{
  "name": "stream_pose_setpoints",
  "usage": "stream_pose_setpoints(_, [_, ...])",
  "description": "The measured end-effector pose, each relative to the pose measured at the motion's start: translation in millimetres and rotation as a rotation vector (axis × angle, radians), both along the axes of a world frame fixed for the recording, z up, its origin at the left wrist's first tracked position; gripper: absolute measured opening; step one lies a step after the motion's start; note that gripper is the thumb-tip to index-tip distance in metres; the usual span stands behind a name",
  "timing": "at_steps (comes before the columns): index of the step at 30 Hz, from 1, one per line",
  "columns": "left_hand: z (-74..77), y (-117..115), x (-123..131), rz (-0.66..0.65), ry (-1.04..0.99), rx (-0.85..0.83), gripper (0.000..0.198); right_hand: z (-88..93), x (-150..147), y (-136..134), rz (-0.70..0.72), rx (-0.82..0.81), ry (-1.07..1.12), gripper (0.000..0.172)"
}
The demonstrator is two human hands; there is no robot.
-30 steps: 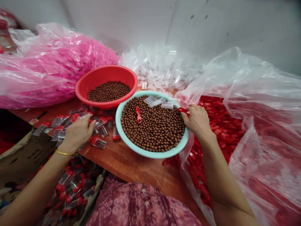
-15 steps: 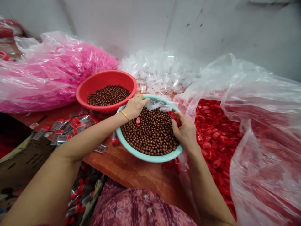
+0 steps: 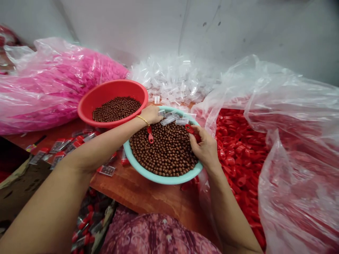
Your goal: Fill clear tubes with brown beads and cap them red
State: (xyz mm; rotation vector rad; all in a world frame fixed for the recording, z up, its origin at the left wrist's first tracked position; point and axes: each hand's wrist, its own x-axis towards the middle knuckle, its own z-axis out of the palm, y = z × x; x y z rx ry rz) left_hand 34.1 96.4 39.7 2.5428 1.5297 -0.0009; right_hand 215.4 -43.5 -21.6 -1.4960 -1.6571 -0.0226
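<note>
The light blue basin [image 3: 161,179] holds many small brown balls [image 3: 164,151]. Over its far left rim is my left hand [image 3: 150,114], fingertips beside a clear plastic case [image 3: 161,113]; whether they grip it I cannot tell. Below that palm hangs a red plastic cap [image 3: 150,137], seemingly held by curled fingers that are mostly hidden. My right hand [image 3: 205,144] is closed around red plastic caps [image 3: 189,129] above the basin's right side. More clear cases [image 3: 169,120] lie on the balls at the far edge, between my hands.
A red basin [image 3: 84,106] with more brown balls stands behind left. Filled red-capped cases [image 3: 58,144] lie on the wooden table [image 3: 148,197]. A bag of pink pieces [image 3: 66,77], a heap of clear cases [image 3: 172,81] and a bag of red caps [image 3: 241,151] surround the basins.
My left hand has turned and its fingertips have come down by the clear cases; the red cap below it has tilted. My right hand still holds red caps. The whole view has shifted slightly.
</note>
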Motion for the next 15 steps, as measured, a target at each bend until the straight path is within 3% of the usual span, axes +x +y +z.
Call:
stream_pose_setpoints(3, [10.8,-22.7,-17.5,-0.032,0.133,0.066,0.037,-2.2,1.3,-0.4,0.017,-0.003,0.063,0.026])
stream_pose_setpoints(7, [20.5,-71.5,-32.4,-0.314,0.342,0.009,0.024,-2.2,1.0,-0.3,0.013,0.009,0.105,0.026])
stream_pose_setpoints(11, [4.2,-97.5,-22.1,-0.445,0.352,-0.093,0.024,0.9,-1.6,-1.9,0.009,-0.053,0.083,0.025])
stream_pose_setpoints(15, [-22.9,-89.9,-0.7,-0.409,0.16,-0.141,0.019,2.7,-2.7,-3.7,0.013,-0.095,0.082,0.026])
